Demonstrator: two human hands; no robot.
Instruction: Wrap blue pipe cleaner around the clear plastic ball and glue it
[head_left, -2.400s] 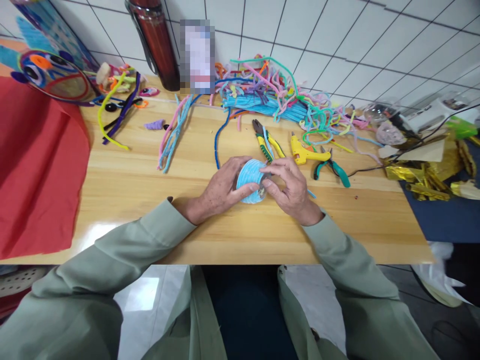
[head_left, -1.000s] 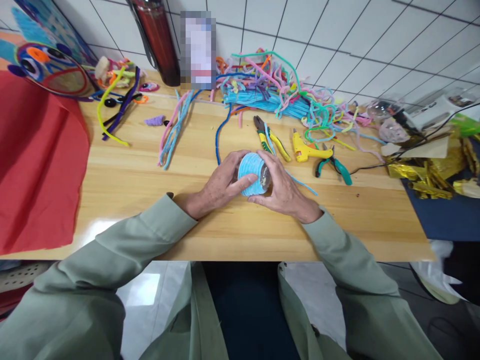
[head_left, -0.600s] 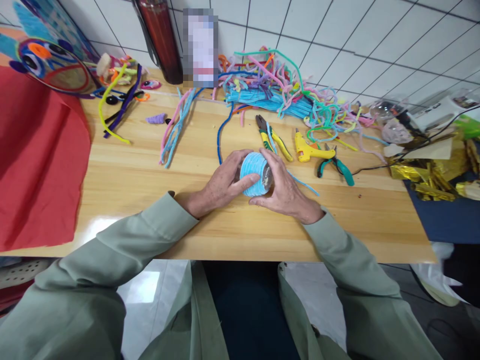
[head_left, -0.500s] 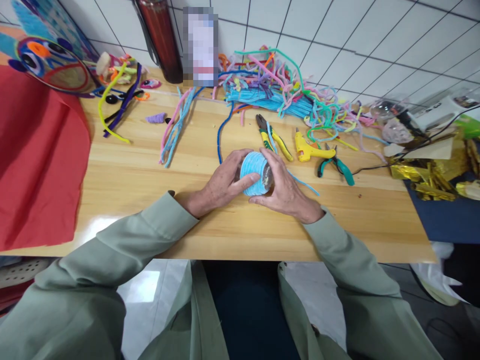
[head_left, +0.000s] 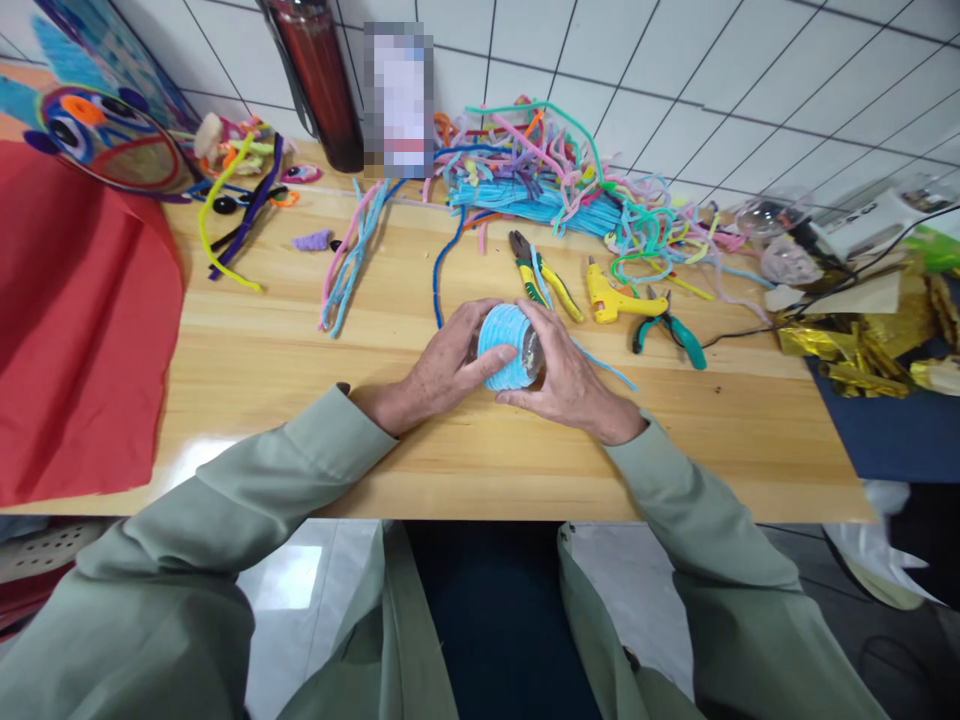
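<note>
A clear round ball wrapped in light blue pipe cleaner [head_left: 505, 344] rests on the wooden table [head_left: 285, 350] between both hands. My left hand [head_left: 441, 370] cups its left side, thumb lying across the blue coils. My right hand [head_left: 568, 378] is closed round its right side, where bare clear plastic shows. A loose end of blue pipe cleaner [head_left: 604, 366] trails out to the right from under my right hand.
Behind the hands lie yellow-handled pliers [head_left: 538, 276], a yellow glue gun [head_left: 616, 300], teal-handled cutters [head_left: 670, 334] and a heap of coloured pipe cleaners [head_left: 547, 180]. Red cloth [head_left: 75, 330] covers the left end. Gold foil [head_left: 855, 350] lies right. A dark red flask [head_left: 315, 80] stands at the wall.
The ball was turned: 2.4 s ago my right fingers pinched at its front; now my right hand wraps its right side. Over the last second the hands hardly moved.
</note>
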